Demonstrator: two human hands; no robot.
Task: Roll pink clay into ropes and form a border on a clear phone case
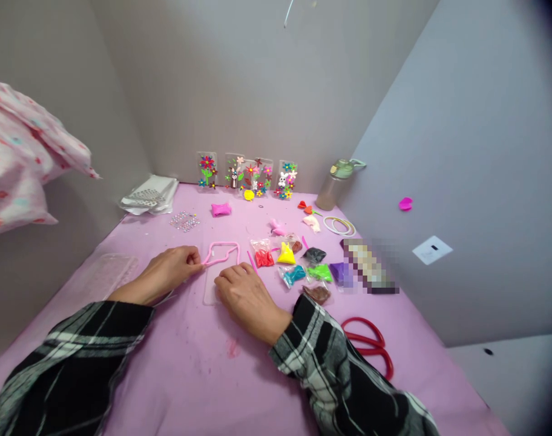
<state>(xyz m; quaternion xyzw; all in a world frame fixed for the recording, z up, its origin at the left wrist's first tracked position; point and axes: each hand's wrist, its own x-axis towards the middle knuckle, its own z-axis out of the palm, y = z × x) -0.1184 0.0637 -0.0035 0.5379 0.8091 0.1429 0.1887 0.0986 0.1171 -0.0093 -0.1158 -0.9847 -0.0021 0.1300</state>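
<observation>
A clear phone case (211,289) lies flat on the pink table (203,375) with a thin pink clay strip (221,249) laid round its upper rim. My left hand (169,270) pinches the left end of that strip at the case's left edge. Fingers curled, my right hand (244,295) rests on the lower part of the case and presses it down. A thin pink stick (252,262) lies just right of the case.
Small bags of coloured clay (298,263) lie right of the case, and red scissors (369,344) sit near my right sleeve. Decorated cases (246,174) lean on the back wall beside a bottle (334,183). A white packet (149,195) and rhinestones (184,220) lie back left.
</observation>
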